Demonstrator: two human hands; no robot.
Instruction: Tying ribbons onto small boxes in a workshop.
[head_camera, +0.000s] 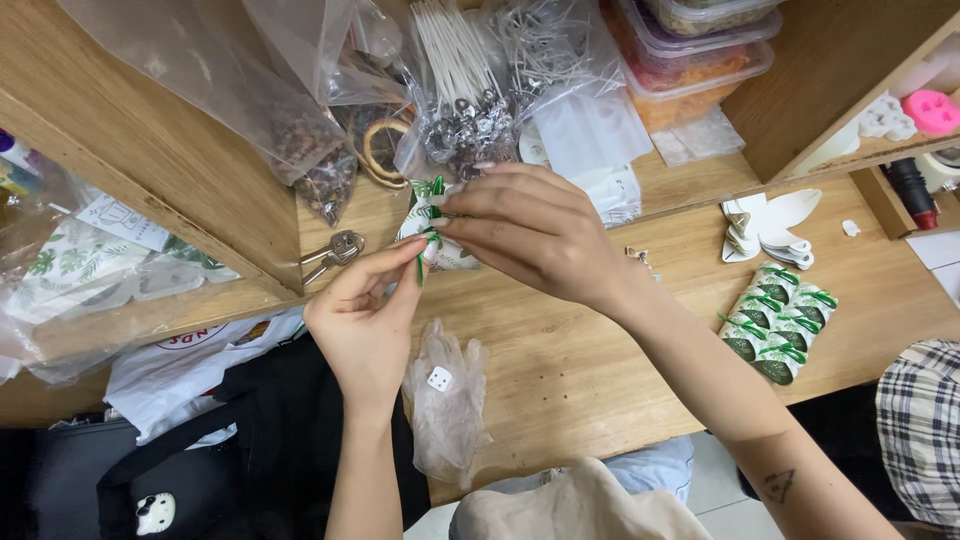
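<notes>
My right hand (530, 235) grips a small white pouch with a leaf print (448, 252), held above the wooden desk (560, 370). A green twist tie (428, 222) runs around the pouch's neck. My left hand (365, 320) pinches the lower end of that green tie between thumb and forefinger. The two hands meet at the pouch, a little above the desk surface. Most of the pouch is hidden behind my right fingers.
Several finished pouches with green ties (778, 322) lie at the right. White paper cutouts (765, 228) lie beyond them. A clear plastic glove (445, 400), keys (338, 250), bags of wicks (465, 80) and plastic boxes (695, 50) fill the shelf area. A dark bag (230, 450) sits lower left.
</notes>
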